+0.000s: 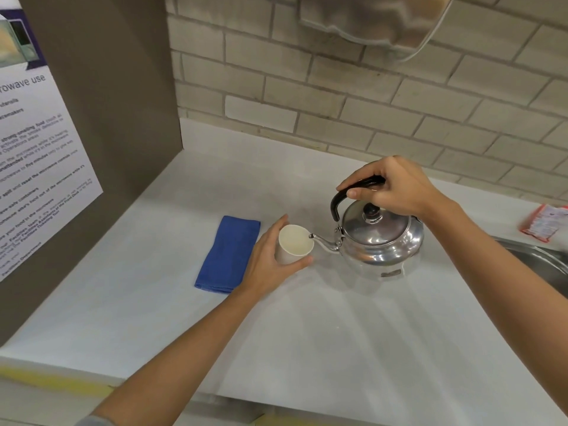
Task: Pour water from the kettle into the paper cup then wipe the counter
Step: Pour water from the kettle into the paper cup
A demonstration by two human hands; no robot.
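Note:
A shiny metal kettle [381, 238] with a black handle is held just above the white counter [307, 333], its spout tip at the rim of a white paper cup [295, 244]. My right hand [390, 186] grips the kettle's handle from above. My left hand [270, 256] wraps around the cup's left side and holds it on the counter. A folded blue cloth [229, 253] lies flat just left of the cup, partly under my left wrist. Whether water is flowing I cannot tell.
A brown cabinet side [101, 118] with a printed notice [37, 167] walls off the left. A tiled wall [368, 112] runs behind. At the right edge are a metal sink [541, 259] and a red-and-white packet [544, 222]. A towel [368, 20] hangs overhead.

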